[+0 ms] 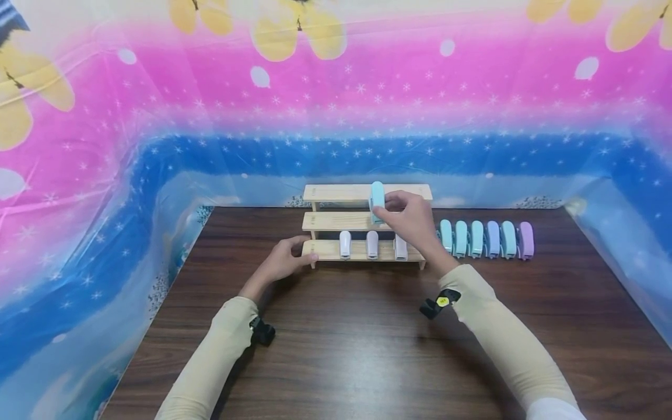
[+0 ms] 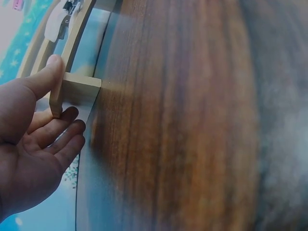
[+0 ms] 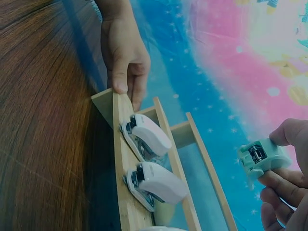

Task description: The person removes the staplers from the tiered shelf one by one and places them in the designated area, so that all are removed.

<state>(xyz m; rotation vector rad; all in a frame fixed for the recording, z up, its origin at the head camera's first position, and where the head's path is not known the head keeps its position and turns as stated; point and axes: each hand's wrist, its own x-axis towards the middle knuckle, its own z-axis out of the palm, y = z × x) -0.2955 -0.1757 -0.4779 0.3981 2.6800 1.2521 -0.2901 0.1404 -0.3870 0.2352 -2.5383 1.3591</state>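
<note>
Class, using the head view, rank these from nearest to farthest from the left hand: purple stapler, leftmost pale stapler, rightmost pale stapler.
1. Leftmost pale stapler: bottom shelf, left half.
2. Rightmost pale stapler: bottom shelf, right half.
3. Purple stapler: table, farthest right.

You'd get in most easily from the front, over the table (image 1: 336, 338) between the forearms (image 1: 506, 329), right up to the wooden rack (image 1: 328, 251). The left hand (image 1: 283, 259) blocks the lowest tier's left end; three white staplers (image 1: 371, 244) stand along that tier, with fingertip room between them. The middle tier (image 1: 336, 221) has bare wood on its left half. Over its right half hang the right hand (image 1: 412, 219) and a teal stapler (image 1: 377, 201). Beyond the rack's right end, a tight row of staplers (image 1: 476, 238) stands in the way; behind it hangs cloth (image 1: 252, 154).
</note>
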